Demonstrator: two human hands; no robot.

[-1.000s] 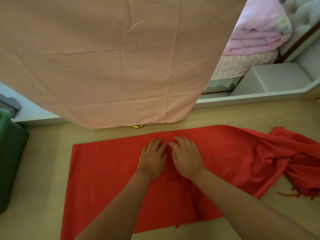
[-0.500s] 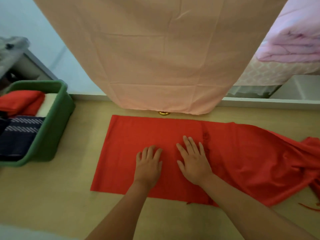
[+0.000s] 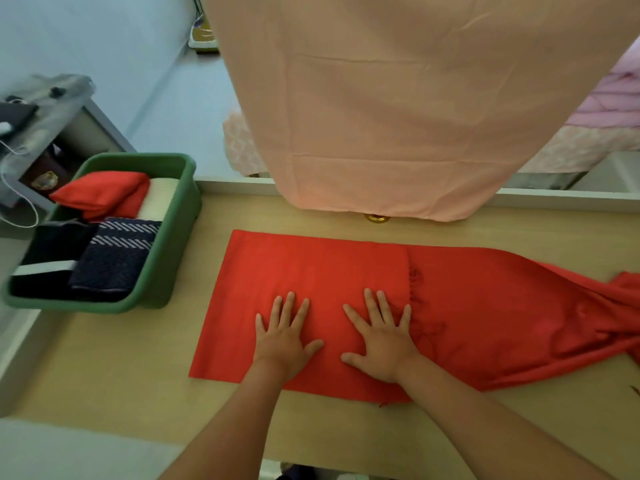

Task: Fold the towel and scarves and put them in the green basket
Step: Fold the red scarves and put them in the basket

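Left hand (image 3: 282, 336): flat, palm down, fingers straight and spread, pressing on the scarf (image 3: 311, 271). It grasps nothing.

Right hand (image 3: 382, 341): the same, flat with fingers spread, just beside the left hand and apart from it, also on the scarf. It grasps nothing.

Scarf: red, lying on the table (image 3: 121, 358) at centre frame. The left part lies smooth and rectangular under both hands. A fringed edge runs top to bottom just right of the right hand's fingers. Past it the cloth narrows and bunches into folds at the right edge of the frame.

Basket (image 3: 180, 216): green, on the table at middle left, well apart from the scarf. It holds a folded red cloth (image 3: 100, 194) at its far end, a cream cloth (image 3: 157, 199) beside that, and a dark striped cloth (image 3: 117, 254) nearer the camera.

Sheet (image 3: 398, 116): peach, hanging across the upper centre of the frame, its lower hem just above the table's far edge. A brass object (image 3: 376, 218) shows below the hem; what it is cannot be told.

Bedding (image 3: 609, 109): pink, at upper right, partly hidden by the sheet.
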